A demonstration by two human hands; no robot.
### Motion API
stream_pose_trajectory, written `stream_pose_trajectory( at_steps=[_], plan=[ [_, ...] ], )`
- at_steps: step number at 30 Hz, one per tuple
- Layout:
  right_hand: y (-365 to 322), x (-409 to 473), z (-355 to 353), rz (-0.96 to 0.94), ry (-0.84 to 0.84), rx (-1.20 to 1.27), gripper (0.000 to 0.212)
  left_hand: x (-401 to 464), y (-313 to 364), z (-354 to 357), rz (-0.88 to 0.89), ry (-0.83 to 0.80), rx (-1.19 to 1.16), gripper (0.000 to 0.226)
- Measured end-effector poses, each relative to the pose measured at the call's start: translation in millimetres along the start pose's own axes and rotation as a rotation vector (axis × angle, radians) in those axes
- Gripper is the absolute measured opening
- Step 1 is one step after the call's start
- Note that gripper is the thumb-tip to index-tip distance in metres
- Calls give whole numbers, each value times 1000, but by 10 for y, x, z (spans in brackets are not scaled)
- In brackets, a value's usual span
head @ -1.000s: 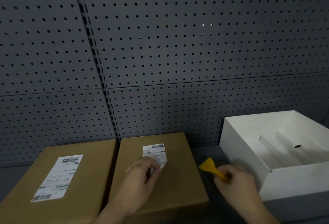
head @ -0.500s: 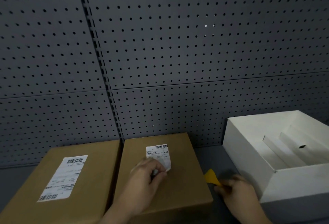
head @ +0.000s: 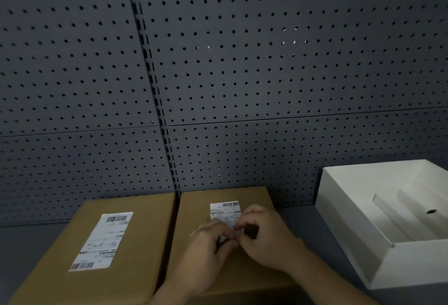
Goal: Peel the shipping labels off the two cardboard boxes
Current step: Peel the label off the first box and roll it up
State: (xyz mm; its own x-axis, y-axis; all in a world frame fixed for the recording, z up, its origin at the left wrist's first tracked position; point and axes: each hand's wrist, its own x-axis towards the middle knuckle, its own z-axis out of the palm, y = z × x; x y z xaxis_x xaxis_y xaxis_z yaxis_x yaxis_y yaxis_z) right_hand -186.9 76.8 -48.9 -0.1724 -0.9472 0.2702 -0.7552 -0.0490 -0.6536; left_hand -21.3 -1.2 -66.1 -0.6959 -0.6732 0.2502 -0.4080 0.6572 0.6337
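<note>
Two flat brown cardboard boxes, matte and smooth, lay side by side, nearly touching. Left box point(head: 97, 251) bore a long white label point(head: 103, 240), rectangular, fully stuck down, barcodes at both ends; sat well left of the fingers. Right box point(head: 225, 244) carried a smaller white label point(head: 225, 210), its far half flat with a barcode strip, its near edge lifted and crumpled between the fingers.

Left hand point(head: 208, 251) rested on the right box, fingers curled, fingertips pinching the label's near edge. Right hand point(head: 263, 236) met it from the right, fingers curled too, thumb and forefinger closed on the same edge just beside the left fingertips. Exactly how much paper each held could not be told through the blur.

Right of the fingers, well apart: an open white box point(head: 351, 215), stiff card, shallow, square-cornered, with folded white inserts inside. Behind everything, a dark grey pegboard point(head: 242, 74), metal-looking, dotted with round holes, split by a vertical slotted rail.

Against half a second before: right hand, then off the box and gripping a yellow scraper, had crossed onto the right box and joined the left at the label; scraper no longer seen. Left hand stayed on the label.
</note>
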Motion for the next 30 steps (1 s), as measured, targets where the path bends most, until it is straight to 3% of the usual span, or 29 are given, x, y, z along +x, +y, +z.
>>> stream_pose_trajectory(
  at_steps=[3, 9, 14, 20, 25, 30],
  plan=[
    [89, 6, 60, 11, 11, 33, 4, 2, -10, 17, -14, 5, -6, 26],
    [143, -36, 61, -28, 15, 48, 8, -12, 21, 4, -34, 11, -22, 13],
    [142, -41, 56, -24, 13, 53, 15, -31, -33, -30, -90, 13, -72, 19],
    [164, -41, 74, -16, 31, 82, 11, -13, -63, -33, -82, 44, -57, 12],
    [161, -25, 71, -37, 21, 127, 10, -12, -55, -27, -96, 56, -51, 24],
    [164, -17, 89, -32, 35, 81, 12, -12, 2, -49, -86, 74, -47, 9]
  ],
)
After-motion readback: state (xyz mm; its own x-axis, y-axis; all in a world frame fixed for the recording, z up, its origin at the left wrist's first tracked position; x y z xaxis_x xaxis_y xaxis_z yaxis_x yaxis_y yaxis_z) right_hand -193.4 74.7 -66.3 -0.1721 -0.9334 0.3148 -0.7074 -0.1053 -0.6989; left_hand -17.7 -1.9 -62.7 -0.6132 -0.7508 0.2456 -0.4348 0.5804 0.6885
